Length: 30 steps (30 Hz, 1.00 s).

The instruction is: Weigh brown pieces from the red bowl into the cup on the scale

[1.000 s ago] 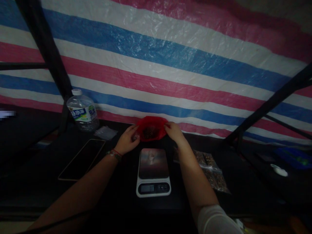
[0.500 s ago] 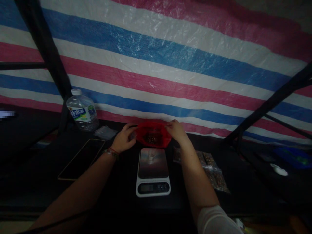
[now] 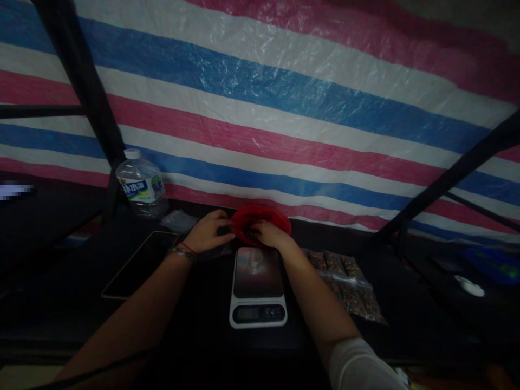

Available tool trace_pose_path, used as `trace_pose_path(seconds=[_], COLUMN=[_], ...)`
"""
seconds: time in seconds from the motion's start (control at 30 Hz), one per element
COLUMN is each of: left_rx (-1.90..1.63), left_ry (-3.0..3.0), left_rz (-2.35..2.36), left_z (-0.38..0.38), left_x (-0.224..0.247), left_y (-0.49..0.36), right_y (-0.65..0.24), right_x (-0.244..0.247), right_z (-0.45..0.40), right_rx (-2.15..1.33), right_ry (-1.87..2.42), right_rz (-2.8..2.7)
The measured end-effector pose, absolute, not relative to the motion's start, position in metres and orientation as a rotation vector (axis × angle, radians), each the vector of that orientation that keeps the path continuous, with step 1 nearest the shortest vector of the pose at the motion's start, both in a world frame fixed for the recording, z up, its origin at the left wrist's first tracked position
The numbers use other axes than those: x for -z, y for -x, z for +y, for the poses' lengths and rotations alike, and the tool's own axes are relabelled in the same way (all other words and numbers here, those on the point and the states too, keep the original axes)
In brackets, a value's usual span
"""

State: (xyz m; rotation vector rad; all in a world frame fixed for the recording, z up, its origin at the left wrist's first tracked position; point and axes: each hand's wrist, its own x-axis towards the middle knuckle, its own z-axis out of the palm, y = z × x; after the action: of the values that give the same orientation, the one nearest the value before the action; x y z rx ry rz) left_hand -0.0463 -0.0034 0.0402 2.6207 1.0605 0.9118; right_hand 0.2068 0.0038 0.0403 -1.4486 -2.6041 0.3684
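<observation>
A red bowl (image 3: 281,218) with small dark pieces inside stands behind a white kitchen scale (image 3: 258,276). My right hand (image 3: 271,234) dips into the bowl, its fingertips down among the dark pieces and partly hidden. At the bowl's left side is my left hand (image 3: 210,232), fingers and thumb apart with nothing visible between them; whether it touches the rim I cannot tell. On the scale's metal plate sits a small clear cup (image 3: 255,259). A clear plastic bag (image 3: 219,251) lies under and beside my left hand.
Several filled clear bags (image 3: 353,292) lie right of the scale, partly behind my right forearm. To the left are a tablet-like dark panel (image 3: 140,265), more clear bags (image 3: 179,221) and a large clear bottle (image 3: 142,187). A striped tarp (image 3: 284,141) hangs behind, between dark metal bars.
My right hand has left the bowl's right rim and moved left and down into the bowl. My left hand has come slightly off the left rim, fingers spread. The bowl now appears rounder.
</observation>
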Motion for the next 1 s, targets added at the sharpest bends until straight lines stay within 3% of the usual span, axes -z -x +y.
trace_pose_path(seconds=[0.17,0.3,0.57,0.73,1.0], left_rx=[-1.041,-0.822,-0.639,-0.727,-0.557], left_ry=[-2.686,-2.795,-2.815,-2.746,-2.571], left_rz=[1.022,0.665,0.728,0.957,1.475], left_z=[-0.025,-0.042,-0.037,-0.034,-0.036], left_x=[-0.051,-0.052,-0.04,-0.037,-0.033], left_y=[0.029,-0.002,-0.015,-0.014,-0.018], right_y=[-0.2,-0.194,-0.191,-0.191,-0.198], right_x=[-0.037,-0.04,-0.044,-0.045,-0.042], right_z=[0.009,0.015,0.012,0.009,0.014], right_rx=[-0.371,-0.459,-0.474,-0.499,-0.508], right_ry=[1.624,1.566,1.546,1.571,1.56], right_rz=[-2.618,-2.675,-2.624,-2.564,-2.496])
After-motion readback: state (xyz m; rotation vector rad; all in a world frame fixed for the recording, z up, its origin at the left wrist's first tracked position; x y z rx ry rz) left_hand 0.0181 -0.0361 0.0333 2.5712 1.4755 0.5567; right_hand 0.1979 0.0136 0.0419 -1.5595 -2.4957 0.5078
